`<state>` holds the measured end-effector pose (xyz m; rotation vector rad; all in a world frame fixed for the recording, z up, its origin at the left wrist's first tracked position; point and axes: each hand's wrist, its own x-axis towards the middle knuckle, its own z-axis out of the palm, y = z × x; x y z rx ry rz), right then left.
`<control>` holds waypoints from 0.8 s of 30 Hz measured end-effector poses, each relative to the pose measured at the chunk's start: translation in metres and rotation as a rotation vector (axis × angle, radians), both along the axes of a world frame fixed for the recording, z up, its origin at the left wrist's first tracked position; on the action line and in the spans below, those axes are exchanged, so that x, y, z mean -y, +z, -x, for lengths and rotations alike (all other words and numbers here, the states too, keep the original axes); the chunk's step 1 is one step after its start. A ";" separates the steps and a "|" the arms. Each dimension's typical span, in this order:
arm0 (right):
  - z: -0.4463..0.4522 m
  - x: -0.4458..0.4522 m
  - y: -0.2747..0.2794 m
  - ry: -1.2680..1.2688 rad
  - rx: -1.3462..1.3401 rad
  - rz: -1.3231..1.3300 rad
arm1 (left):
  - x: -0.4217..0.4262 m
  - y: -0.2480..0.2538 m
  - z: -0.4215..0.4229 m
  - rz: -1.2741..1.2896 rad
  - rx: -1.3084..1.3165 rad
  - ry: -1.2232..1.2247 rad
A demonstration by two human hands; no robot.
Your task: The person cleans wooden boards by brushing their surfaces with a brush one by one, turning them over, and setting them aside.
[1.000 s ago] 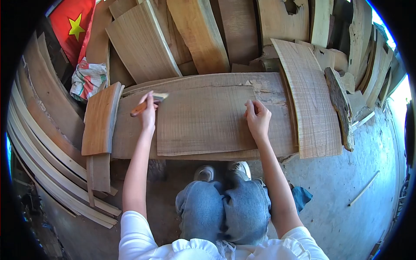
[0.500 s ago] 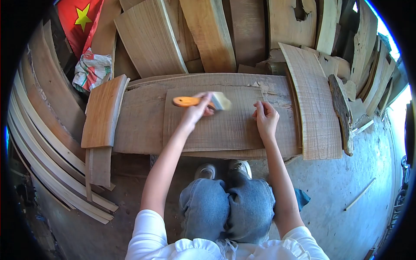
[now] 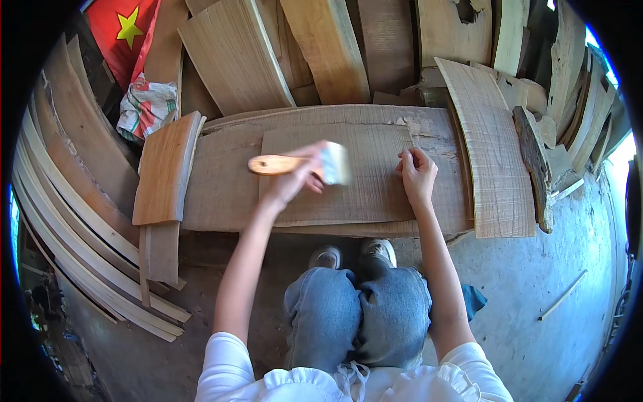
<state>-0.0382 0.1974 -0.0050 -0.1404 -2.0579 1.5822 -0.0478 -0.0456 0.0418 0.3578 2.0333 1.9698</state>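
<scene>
My left hand is closed around a flat paintbrush with an orange wooden handle. Its pale bristles, smeared by motion, point right above a thin brown wooden board. Whether the bristles touch the wood I cannot tell. At the right end of that board, my right hand rests with its fingers curled in; what they hold, if anything, is hidden. The thin board lies on a larger, rough-edged plank that forms a low bench.
A short curved board leans at the bench's left end, and a wide grained board at its right. Planks stand along the back. Long pale strips lie at left. A red flag hangs at upper left.
The brush in my left hand has shifted a little to the left and down over the board. My right hand stays at the board's right end. The whole view has moved slightly.
</scene>
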 end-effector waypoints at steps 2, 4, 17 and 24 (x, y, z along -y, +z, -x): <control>0.002 -0.001 -0.002 0.000 0.003 0.016 | -0.030 0.007 -0.019 0.024 0.023 -0.266; 0.003 -0.002 -0.006 0.003 0.003 0.022 | -0.054 0.001 -0.027 0.006 0.076 -0.348; 0.000 0.001 0.003 -0.019 0.006 0.004 | 0.157 -0.016 -0.020 0.578 -0.104 0.631; -0.002 0.001 0.005 -0.026 0.013 -0.008 | 0.103 0.053 -0.043 0.380 -0.050 0.472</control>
